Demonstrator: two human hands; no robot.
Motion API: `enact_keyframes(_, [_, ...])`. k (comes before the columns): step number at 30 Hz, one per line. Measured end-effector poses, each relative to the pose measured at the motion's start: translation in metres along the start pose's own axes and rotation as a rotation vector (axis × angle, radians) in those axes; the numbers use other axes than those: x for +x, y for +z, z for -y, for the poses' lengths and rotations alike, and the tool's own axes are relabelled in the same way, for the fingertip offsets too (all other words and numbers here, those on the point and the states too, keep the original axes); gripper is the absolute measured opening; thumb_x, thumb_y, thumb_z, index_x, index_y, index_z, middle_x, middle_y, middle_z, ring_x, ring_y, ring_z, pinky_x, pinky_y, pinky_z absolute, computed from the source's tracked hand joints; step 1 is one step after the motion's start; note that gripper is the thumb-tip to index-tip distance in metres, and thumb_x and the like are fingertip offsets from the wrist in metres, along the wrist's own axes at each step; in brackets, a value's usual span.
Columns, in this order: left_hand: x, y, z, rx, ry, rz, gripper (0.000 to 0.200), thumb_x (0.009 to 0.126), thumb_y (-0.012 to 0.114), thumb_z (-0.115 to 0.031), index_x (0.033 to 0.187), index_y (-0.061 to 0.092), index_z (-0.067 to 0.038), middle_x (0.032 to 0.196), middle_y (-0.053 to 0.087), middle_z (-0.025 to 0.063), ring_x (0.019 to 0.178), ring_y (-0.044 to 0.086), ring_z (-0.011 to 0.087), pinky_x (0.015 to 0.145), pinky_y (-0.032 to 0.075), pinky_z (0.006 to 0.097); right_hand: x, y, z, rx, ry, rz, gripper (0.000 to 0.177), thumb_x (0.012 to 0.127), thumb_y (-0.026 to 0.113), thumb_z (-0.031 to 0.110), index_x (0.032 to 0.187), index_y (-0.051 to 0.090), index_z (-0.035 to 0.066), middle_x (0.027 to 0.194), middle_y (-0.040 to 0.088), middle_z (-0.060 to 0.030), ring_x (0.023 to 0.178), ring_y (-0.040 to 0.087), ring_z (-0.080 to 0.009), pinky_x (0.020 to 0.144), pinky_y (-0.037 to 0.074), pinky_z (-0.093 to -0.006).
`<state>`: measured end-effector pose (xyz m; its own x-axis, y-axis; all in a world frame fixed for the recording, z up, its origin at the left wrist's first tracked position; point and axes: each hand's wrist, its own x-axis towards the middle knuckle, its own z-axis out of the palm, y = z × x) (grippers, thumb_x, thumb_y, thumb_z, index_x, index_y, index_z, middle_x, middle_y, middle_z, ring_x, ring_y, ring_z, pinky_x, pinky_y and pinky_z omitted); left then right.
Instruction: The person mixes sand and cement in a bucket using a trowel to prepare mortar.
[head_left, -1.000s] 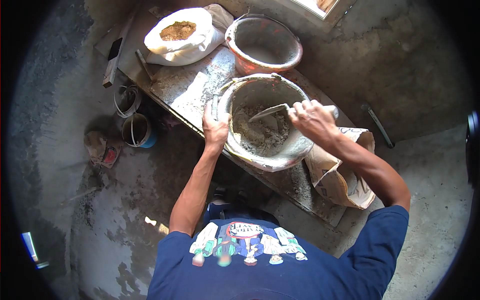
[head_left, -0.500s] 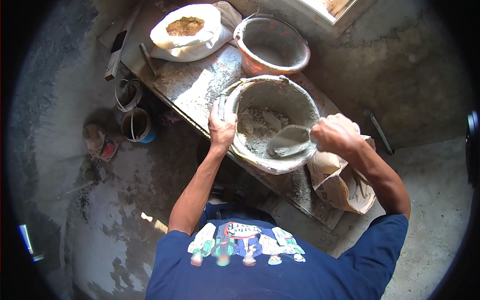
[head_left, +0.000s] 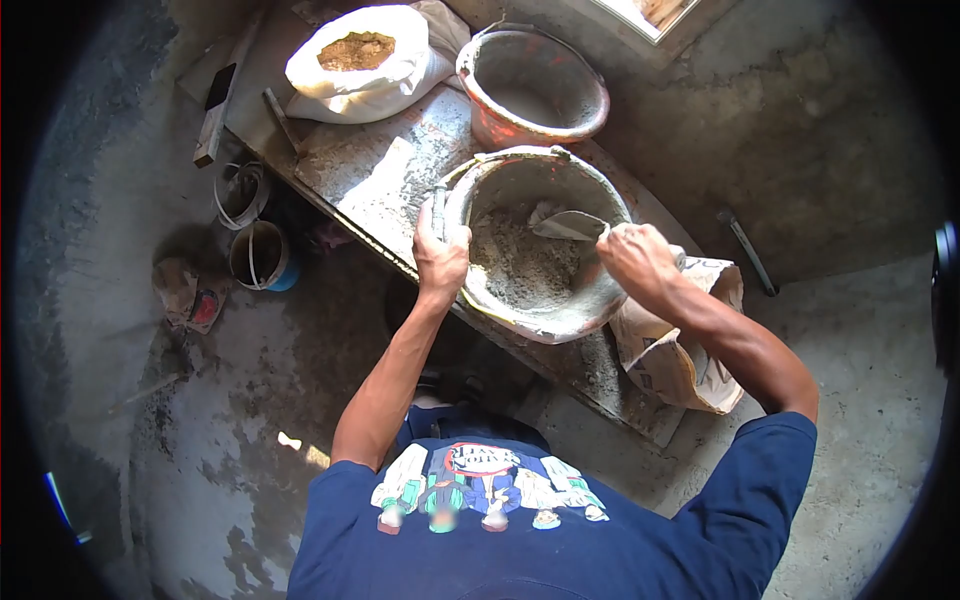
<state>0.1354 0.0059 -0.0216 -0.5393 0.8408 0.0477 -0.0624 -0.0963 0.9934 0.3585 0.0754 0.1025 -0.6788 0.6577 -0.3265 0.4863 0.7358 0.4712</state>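
Note:
My left hand [head_left: 441, 258] is closed around the handle [head_left: 439, 208] of a mortar-stained bucket [head_left: 545, 328], at the left side of its rim. In the bucket lies a grey, crumbly cement mix [head_left: 520, 268]. My right hand [head_left: 640, 258] grips a trowel [head_left: 570, 226] over the right side of the rim. The trowel's blade reaches into the mix near the bucket's far side; its handle is mostly hidden in my fist.
Behind stands a second, reddish bucket [head_left: 535, 130], beside a white sack [head_left: 385, 95] of sandy material. A brown paper bag [head_left: 690, 375] leans close on the right. All rest around a board [head_left: 350, 180]. Two small pails [head_left: 285, 272] stand on the floor at left.
The trowel blade has moved from the near right of the bucket toward its far side, with my right hand shifting slightly left and up. My left hand keeps its hold.

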Motion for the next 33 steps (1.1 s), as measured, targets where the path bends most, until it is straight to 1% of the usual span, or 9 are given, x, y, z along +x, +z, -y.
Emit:
enact_keyframes(9, [0.003,0.002,0.004,-0.015,-0.048,-0.011,0.042,0.074,0.054,0.003,0.116,0.052,0.004,0.102,0.060,0.0108,0.090,0.057,0.0180,0.079,0.047,0.0288,0.034,0.030,0.025,-0.061,0.019,0.207,0.009,0.074,0.062,0.011,0.071,0.070,0.007,0.070,0.067,-0.0073,0.067,0.067,-0.0184,0.053,0.052,-0.0321])
enact_keyframes(13, [0.007,0.006,0.022,0.072,0.091,-0.149,0.038,0.072,0.058,-0.006,0.110,0.055,-0.002,0.085,0.062,0.0165,0.077,0.063,0.0293,0.070,0.049,0.0387,0.025,0.004,0.024,0.126,-0.109,0.118,0.010,0.074,0.062,0.013,0.071,0.070,0.007,0.068,0.067,-0.0098,0.066,0.067,-0.0234,0.057,0.053,-0.0372])
enact_keyframes(15, [0.003,0.006,0.014,0.067,-0.002,-0.137,0.037,0.072,0.059,-0.007,0.109,0.055,-0.002,0.085,0.062,0.0174,0.077,0.062,0.0307,0.070,0.049,0.0391,0.026,-0.022,0.017,0.391,0.190,0.257,0.011,0.074,0.058,0.009,0.075,0.069,0.005,0.073,0.067,-0.0151,0.071,0.067,-0.0291,0.064,0.054,-0.0398])
enact_keyframes(18, [0.006,0.006,0.014,0.074,0.047,-0.132,0.038,0.072,0.058,-0.007,0.109,0.053,-0.002,0.087,0.062,0.0191,0.080,0.062,0.0344,0.072,0.049,0.0412,0.011,-0.059,0.006,0.230,-0.031,0.182,0.012,0.075,0.058,0.008,0.072,0.069,0.005,0.068,0.066,-0.0137,0.066,0.067,-0.0269,0.060,0.054,-0.0361])
enact_keyframes(19, [0.006,0.005,0.014,0.102,0.108,-0.148,0.037,0.072,0.057,-0.007,0.109,0.053,-0.002,0.088,0.061,0.0197,0.080,0.062,0.0356,0.072,0.048,0.0419,0.014,-0.060,0.007,0.229,-0.038,0.183,0.012,0.075,0.058,0.008,0.072,0.069,0.005,0.068,0.066,-0.0137,0.066,0.067,-0.0269,0.060,0.054,-0.0361])
enact_keyframes(20, [0.004,0.004,0.013,0.163,0.131,-0.143,0.034,0.075,0.056,-0.003,0.109,0.054,0.001,0.091,0.062,0.0134,0.080,0.061,0.0215,0.070,0.048,0.0328,0.016,-0.061,0.009,0.115,0.011,0.105,0.011,0.075,0.059,0.009,0.070,0.068,0.005,0.067,0.066,-0.0123,0.065,0.067,-0.0239,0.058,0.053,-0.0343])
enact_keyframes(25, [0.006,0.004,0.016,0.109,0.039,-0.100,0.035,0.075,0.056,-0.004,0.109,0.054,0.000,0.093,0.062,0.0143,0.080,0.061,0.0218,0.071,0.048,0.0331,0.042,-0.015,0.013,-0.261,0.125,-0.098,0.011,0.076,0.061,0.011,0.070,0.069,0.007,0.067,0.067,-0.0060,0.064,0.066,-0.0166,0.052,0.051,-0.0310])
enact_keyframes(27, [0.007,0.005,0.015,0.091,0.097,-0.105,0.040,0.074,0.057,-0.007,0.113,0.051,-0.002,0.091,0.061,0.0207,0.085,0.061,0.0377,0.075,0.048,0.0433,0.036,-0.010,0.005,-0.250,0.123,-0.027,0.010,0.075,0.062,0.012,0.072,0.070,0.007,0.070,0.067,-0.0057,0.066,0.066,-0.0162,0.050,0.051,-0.0314])
enact_keyframes(33, [0.010,0.007,0.020,0.067,0.065,-0.100,0.041,0.074,0.055,-0.006,0.114,0.050,-0.002,0.093,0.061,0.0207,0.087,0.061,0.0371,0.076,0.048,0.0430,0.015,-0.012,0.031,-0.022,0.068,0.206,0.009,0.074,0.063,0.011,0.071,0.071,0.009,0.071,0.068,-0.0077,0.067,0.067,-0.0187,0.053,0.053,-0.0346])
